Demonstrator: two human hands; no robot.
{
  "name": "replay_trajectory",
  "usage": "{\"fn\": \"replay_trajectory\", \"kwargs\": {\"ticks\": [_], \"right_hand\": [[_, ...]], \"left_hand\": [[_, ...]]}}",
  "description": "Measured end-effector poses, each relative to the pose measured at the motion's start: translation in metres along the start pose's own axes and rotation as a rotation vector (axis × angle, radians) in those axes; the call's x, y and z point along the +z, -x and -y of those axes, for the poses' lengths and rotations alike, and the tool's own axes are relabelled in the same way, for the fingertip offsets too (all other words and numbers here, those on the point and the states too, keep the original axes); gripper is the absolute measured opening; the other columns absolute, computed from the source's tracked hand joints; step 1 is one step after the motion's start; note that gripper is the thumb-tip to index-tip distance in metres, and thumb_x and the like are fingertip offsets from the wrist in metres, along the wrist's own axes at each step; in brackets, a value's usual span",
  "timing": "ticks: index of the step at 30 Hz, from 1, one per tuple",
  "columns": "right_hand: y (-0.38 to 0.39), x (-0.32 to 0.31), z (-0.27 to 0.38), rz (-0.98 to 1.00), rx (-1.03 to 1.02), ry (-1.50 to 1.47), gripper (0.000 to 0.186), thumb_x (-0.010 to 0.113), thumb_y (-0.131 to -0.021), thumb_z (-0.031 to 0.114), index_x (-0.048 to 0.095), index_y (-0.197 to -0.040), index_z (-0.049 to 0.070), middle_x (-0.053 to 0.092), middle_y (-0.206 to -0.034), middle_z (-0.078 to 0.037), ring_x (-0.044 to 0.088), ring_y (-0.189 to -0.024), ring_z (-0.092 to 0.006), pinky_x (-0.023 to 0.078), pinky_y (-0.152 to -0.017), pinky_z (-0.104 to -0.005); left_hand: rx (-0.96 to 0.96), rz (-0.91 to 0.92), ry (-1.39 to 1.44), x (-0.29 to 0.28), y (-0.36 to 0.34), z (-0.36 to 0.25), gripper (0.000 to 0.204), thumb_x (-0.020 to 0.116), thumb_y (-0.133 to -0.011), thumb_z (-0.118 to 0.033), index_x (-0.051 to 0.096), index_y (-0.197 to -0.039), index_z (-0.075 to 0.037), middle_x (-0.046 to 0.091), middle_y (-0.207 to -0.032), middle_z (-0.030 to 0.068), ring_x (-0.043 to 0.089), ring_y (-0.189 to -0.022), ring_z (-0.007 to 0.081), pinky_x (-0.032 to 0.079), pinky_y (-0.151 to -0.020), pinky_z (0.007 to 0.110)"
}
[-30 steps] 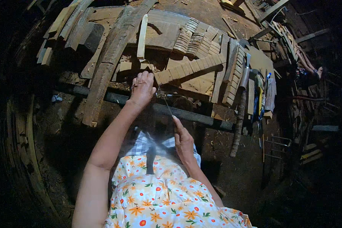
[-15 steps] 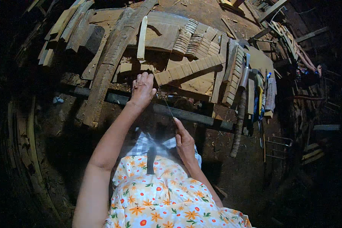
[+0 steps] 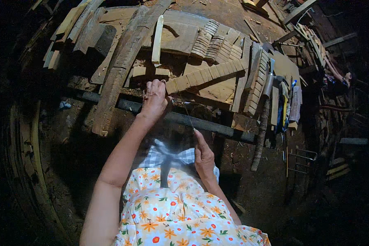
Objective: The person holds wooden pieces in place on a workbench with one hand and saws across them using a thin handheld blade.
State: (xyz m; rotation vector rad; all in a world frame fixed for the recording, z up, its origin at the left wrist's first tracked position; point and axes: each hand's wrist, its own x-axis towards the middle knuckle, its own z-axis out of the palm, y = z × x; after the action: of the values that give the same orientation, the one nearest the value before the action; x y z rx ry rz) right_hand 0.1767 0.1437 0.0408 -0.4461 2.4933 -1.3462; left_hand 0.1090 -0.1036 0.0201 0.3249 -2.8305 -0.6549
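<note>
My left hand [image 3: 153,100] is closed at the bench's near edge, its curled fingers beside the lower left end of a notched wooden strip [image 3: 207,76]. Whatever those fingers grip is hidden. Lower and to the right, my right hand [image 3: 204,153] is wrapped round the near end of a thin, rod-like metal tool [image 3: 188,116]. The tool slants up from the right fingertips toward the left hand, where its far end is lost to view. Just beyond my left fingers lie a small pale wood block [image 3: 151,72] and an upright pale stick [image 3: 157,41].
A long rough beam [image 3: 121,65] crosses the bench at left. Rows of scored wood pieces [image 3: 205,39] lie at the back. A hammer-like tool with a wrapped handle [image 3: 260,143] hangs over the right edge, near a yellow-and-blue tool [image 3: 283,108]. A dark rail [image 3: 209,125] runs along the front.
The whole view has shifted slightly. My right hand has drawn a little right and down with the thin tool, while my left hand stays by the notched strip.
</note>
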Motion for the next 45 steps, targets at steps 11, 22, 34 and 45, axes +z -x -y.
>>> {"fn": "replay_trajectory", "kwargs": {"ticks": [11,22,34,45], "right_hand": [[-0.002,0.009,0.003,0.066,0.076,0.048,0.056,0.047,-0.085,-0.004,0.046,-0.135,0.021,0.061,-0.091,-0.014,0.058,-0.073,-0.0196,0.048,-0.069,-0.0299],[-0.006,0.01,0.003,0.06,0.045,0.049,0.056,0.046,-0.086,-0.003,0.044,-0.136,0.022,0.062,-0.11,-0.016,0.063,-0.09,-0.0218,0.048,-0.077,-0.0294],[-0.031,0.024,0.0,0.029,0.009,0.038,0.059,0.047,-0.084,-0.004,0.044,-0.136,0.022,0.061,-0.099,-0.014,0.061,-0.081,-0.0215,0.048,-0.076,-0.0301],[-0.002,0.006,0.004,0.112,0.091,0.11,0.061,0.046,-0.083,-0.005,0.043,-0.137,0.022,0.061,-0.102,-0.017,0.061,-0.081,-0.0251,0.048,-0.076,-0.0315]], "left_hand": [[0.001,-0.012,-0.031,-0.003,0.0,-0.003,0.034,0.068,-0.068,-0.008,0.048,-0.095,-0.002,0.048,-0.1,0.0155,0.045,-0.098,0.0349,0.042,-0.084,0.046],[-0.02,0.001,-0.039,-0.003,0.0,-0.003,0.035,0.069,-0.069,-0.011,0.048,-0.096,-0.003,0.049,-0.1,0.0134,0.046,-0.099,0.0334,0.042,-0.082,0.046],[-0.014,-0.008,-0.057,-0.001,-0.001,-0.002,0.039,0.071,-0.069,-0.012,0.049,-0.1,-0.005,0.049,-0.103,0.0115,0.045,-0.102,0.0317,0.041,-0.083,0.046],[0.007,-0.032,-0.089,-0.002,0.002,0.003,0.042,0.072,-0.069,-0.015,0.05,-0.103,-0.006,0.05,-0.105,0.011,0.046,-0.103,0.0307,0.041,-0.083,0.046]]}}
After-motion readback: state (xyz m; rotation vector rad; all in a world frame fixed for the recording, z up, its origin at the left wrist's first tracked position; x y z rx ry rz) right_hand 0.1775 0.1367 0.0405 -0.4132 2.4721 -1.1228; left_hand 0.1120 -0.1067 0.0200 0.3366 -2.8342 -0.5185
